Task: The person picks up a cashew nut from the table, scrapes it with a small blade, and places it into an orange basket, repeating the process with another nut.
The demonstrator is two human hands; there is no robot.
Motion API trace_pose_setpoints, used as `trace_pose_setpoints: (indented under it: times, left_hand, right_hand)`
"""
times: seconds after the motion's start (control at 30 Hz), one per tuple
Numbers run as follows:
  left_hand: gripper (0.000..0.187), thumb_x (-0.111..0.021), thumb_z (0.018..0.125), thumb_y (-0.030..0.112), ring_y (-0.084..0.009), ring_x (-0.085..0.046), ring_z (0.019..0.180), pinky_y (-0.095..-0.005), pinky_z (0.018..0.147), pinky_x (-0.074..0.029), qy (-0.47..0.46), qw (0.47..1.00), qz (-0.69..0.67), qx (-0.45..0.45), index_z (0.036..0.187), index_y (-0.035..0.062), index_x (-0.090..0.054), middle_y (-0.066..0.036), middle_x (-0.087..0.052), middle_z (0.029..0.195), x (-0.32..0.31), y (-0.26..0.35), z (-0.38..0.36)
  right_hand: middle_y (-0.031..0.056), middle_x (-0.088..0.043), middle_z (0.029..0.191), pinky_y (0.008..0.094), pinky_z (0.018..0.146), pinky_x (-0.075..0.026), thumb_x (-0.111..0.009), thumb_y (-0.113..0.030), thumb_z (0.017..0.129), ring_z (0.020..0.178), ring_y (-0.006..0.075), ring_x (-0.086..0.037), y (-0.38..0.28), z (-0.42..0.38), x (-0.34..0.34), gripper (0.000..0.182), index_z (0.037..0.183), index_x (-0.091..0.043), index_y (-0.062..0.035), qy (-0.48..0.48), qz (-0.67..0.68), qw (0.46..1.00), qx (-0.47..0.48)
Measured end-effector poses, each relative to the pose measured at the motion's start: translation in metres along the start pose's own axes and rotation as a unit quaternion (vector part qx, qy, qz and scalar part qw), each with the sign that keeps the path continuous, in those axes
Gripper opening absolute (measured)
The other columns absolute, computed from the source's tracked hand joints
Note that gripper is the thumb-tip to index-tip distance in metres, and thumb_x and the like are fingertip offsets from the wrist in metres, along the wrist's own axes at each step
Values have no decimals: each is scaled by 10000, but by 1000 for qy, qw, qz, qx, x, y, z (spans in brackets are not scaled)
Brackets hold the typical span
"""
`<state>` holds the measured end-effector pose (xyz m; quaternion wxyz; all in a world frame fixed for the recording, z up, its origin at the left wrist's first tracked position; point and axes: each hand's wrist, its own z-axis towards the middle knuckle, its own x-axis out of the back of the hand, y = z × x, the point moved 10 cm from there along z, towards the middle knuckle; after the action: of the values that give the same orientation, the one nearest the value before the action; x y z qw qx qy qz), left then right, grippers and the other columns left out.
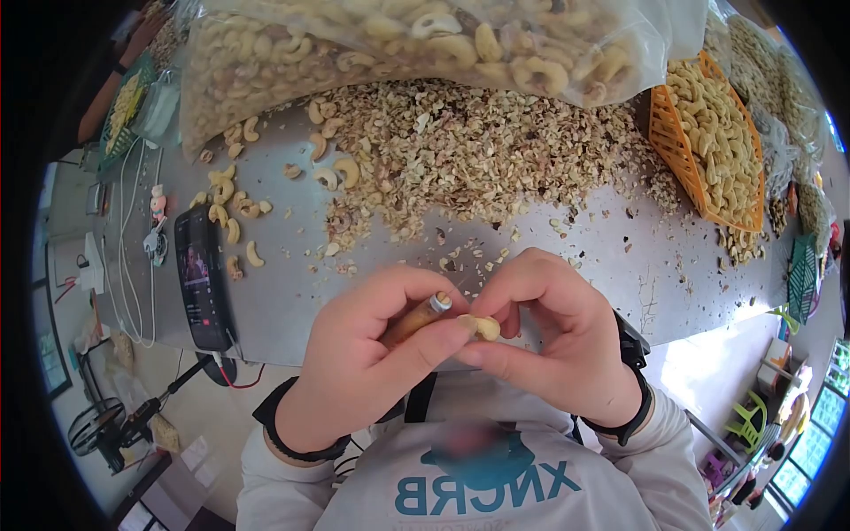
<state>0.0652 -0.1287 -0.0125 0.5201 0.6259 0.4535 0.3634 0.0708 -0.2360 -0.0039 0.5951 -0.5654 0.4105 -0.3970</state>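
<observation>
One pale cashew nut (485, 328) is pinched between the fingertips of both hands, just over the table's near edge. My left hand (385, 332) also wraps round a tool with a wooden handle and a metal collar (423, 317); any blade is hidden. My right hand (553, 332) closes its thumb and fingers on the nut's other side. Beyond the hands, a wide pile of skin flakes and shell bits (469, 146) covers the metal table (292, 257). Loose cashews (221, 188) lie to the left of the pile.
A large clear bag of cashews (425, 44) rests across the back. At the right stands an orange basket (697, 168) full of cashews. A phone (202, 276) lies at the left near white cables (128, 239). Another person's arm (99, 106) shows at the far left.
</observation>
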Motion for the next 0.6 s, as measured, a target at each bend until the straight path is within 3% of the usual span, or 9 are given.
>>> trace_pose_setpoints:
  times: [0.17,0.27,0.47,0.6]
  left_hand:
    - [146,-564,799,86,-22,-478,648,-161,587,-386,-28,996,-45,78,918,13,-523,0,-542,744,-2,-4,-2]
    - [130,-552,803,62,-33,-493,648,-163,583,-393,-31,988,-132,74,918,11,-522,-4,-540,748,-6,-1,-3]
    - [142,-535,812,57,-34,-495,676,-159,593,-391,-45,995,-83,38,945,11,-514,-8,-539,773,-6,4,-2]
    - [251,-490,836,77,-54,-510,679,-174,604,-400,-68,994,-74,31,1078,10,-480,-15,-545,780,-10,4,-2]
  right_hand:
    - [13,-499,734,216,572,-396,-677,-79,682,631,92,-474,0,-1,0,205,842,-552,-49,4,17,1000,-11]
    - [27,-524,749,216,588,-408,-655,-104,717,650,95,-499,5,-4,2,189,863,-554,-37,-8,44,997,-55]
    - [38,-554,778,219,639,-426,-611,-107,764,706,102,-539,8,-5,-2,171,889,-543,-13,-49,67,994,-77]
    - [34,-538,833,230,708,-427,-601,-68,768,766,98,-532,8,-6,-2,183,914,-512,-4,-21,142,987,-71]
